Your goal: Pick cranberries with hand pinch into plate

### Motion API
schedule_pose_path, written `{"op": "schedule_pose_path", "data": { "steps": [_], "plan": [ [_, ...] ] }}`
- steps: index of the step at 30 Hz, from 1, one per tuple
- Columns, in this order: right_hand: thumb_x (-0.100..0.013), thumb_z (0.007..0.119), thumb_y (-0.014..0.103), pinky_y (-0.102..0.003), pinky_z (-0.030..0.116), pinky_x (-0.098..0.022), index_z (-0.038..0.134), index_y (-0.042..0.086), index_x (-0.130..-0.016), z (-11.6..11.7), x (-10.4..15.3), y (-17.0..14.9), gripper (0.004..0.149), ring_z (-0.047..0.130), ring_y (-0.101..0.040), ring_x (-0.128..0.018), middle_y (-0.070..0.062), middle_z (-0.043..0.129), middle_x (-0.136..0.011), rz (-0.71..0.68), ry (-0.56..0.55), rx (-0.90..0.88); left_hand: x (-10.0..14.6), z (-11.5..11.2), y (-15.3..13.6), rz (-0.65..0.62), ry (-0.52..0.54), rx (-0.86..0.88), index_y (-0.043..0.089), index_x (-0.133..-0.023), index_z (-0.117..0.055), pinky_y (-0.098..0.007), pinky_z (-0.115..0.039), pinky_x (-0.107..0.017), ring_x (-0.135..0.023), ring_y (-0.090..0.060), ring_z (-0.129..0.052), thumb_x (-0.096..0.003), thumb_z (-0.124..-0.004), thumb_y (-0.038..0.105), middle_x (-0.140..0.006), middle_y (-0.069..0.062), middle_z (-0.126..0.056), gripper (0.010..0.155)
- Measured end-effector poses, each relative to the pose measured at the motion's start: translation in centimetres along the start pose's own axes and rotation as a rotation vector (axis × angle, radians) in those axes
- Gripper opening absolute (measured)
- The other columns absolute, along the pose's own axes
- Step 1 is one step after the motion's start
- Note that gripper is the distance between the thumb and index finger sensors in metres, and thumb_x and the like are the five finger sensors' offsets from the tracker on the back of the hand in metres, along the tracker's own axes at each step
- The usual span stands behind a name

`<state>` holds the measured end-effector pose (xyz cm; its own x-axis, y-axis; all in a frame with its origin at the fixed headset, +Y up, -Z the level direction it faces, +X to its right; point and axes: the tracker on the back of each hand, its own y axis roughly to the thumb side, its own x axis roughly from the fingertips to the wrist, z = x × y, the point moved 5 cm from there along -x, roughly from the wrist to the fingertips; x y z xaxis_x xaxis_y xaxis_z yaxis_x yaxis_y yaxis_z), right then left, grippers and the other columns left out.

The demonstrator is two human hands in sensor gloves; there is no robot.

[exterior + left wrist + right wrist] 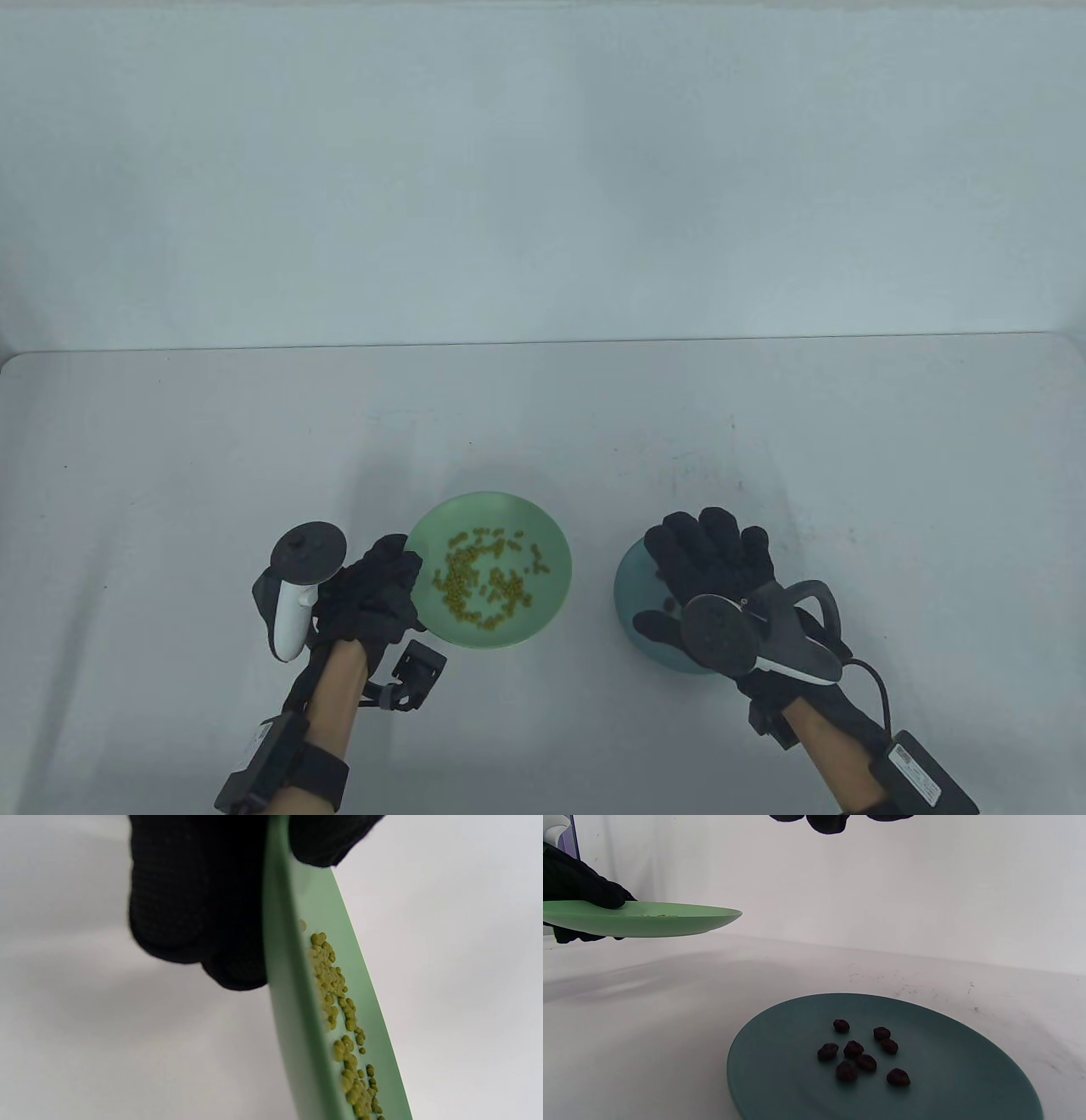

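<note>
- The left hand [377,598], in a black knit sensor glove with a white-and-grey tracker [297,594] on its back, sits near the front left of the pale grey bench [543,424]. Its grip is closed on the near-left rim of the light green, smooth, shallow round plate [543,543]: the thumb lies over the rim, the other fingers [191,921] under it.
- The right wrist view shows the green plate held up off the bench, roughly level, with its shadow on the surface below.
- Small yellow-green pellets [484,577], rounded and lumpy, lie scattered across the middle of the green plate; what they are is hard to tell at this size.
- A strip of bare bench separates the green plate from the teal plate; behind both, the bench runs bare to its far edge at the pale wall.
- The dull teal round plate [632,581] rests flat on the bench at the front right. Eight dark, wrinkled cranberries [855,1048] lie loosely clustered near its middle, some touching.
- The right hand [713,569], also in a black glove with a grey tracker [721,632], hovers over the teal plate with fingers spread and the grip wide, holding nothing. Only its fingertips [827,821] show in its wrist view, well above the cranberries.
</note>
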<state>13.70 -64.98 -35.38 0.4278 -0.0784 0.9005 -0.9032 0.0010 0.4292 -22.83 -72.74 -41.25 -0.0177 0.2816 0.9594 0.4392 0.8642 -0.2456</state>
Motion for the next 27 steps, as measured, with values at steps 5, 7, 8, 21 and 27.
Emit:
{"op": "schedule_pose_path", "data": {
  "steps": [5, 7, 8, 21, 27],
  "plan": [
    [-0.05, 0.043, 0.072, -0.071, 0.035, -0.077, 0.028, 0.018, -0.12, 0.5, 0.2, -0.3, 0.09, 0.033, -0.052, -0.115, -0.013, 0.033, -0.128, 0.001, 0.003, 0.002, -0.1, -0.2, -0.5, 0.017, -0.005, 0.001, 0.001, -0.105, -0.057, -0.031, -0.097, -0.036, -0.049, -0.025, -0.109, -0.0588, -0.066, 0.022, -0.083, -0.019, -0.086, 0.051],
    [-0.05, 0.043, 0.072, -0.071, 0.034, -0.077, 0.029, 0.018, -0.12, 0.4, 0.2, -0.3, 0.09, 0.033, -0.053, -0.114, -0.013, 0.033, -0.128, 0.004, -0.001, -0.003, -0.2, -0.2, -0.5, 0.022, -0.001, -0.005, 0.001, -0.104, -0.058, -0.03, -0.098, -0.036, -0.05, -0.025, -0.11, -0.0588, -0.066, 0.022, -0.083, -0.019, -0.086, 0.051],
    [-0.05, 0.043, 0.072, -0.071, 0.035, -0.077, 0.029, 0.018, -0.12, 0.4, 0.2, -0.3, 0.09, 0.033, -0.053, -0.115, -0.013, 0.033, -0.128, 0.003, -0.004, -0.002, -0.3, -0.2, -0.6, 0.026, -0.001, 0.0, 0.002, -0.105, -0.058, -0.03, -0.098, -0.036, -0.05, -0.025, -0.11, -0.0588, -0.067, 0.022, -0.083, -0.019, -0.086, 0.051],
    [-0.05, 0.044, 0.072, -0.071, 0.035, -0.076, 0.031, 0.018, -0.12, 0.4, 0.4, -0.6, 0.089, 0.035, -0.052, -0.114, -0.013, 0.035, -0.127, 0.01, -0.013, -0.018, -0.7, 0.9, -0.3, 0.093, 0.004, -0.024, 0.006, -0.104, -0.062, -0.031, -0.098, -0.039, -0.055, -0.026, -0.109, -0.0582, -0.069, 0.024, -0.084, -0.018, -0.087, 0.05],
    [-0.05, 0.044, 0.072, -0.071, 0.035, -0.076, 0.031, 0.018, -0.12, 0.3, 0.5, -0.7, 0.089, 0.035, -0.052, -0.114, -0.013, 0.036, -0.127, 0.008, -0.021, -0.021, -1.5, 1.4, -1.1, 0.137, 0.012, -0.032, 0.007, -0.102, -0.067, -0.031, -0.098, -0.039, -0.056, -0.025, -0.11, -0.057, -0.072, 0.025, -0.084, -0.018, -0.088, 0.049]
  ]
}}
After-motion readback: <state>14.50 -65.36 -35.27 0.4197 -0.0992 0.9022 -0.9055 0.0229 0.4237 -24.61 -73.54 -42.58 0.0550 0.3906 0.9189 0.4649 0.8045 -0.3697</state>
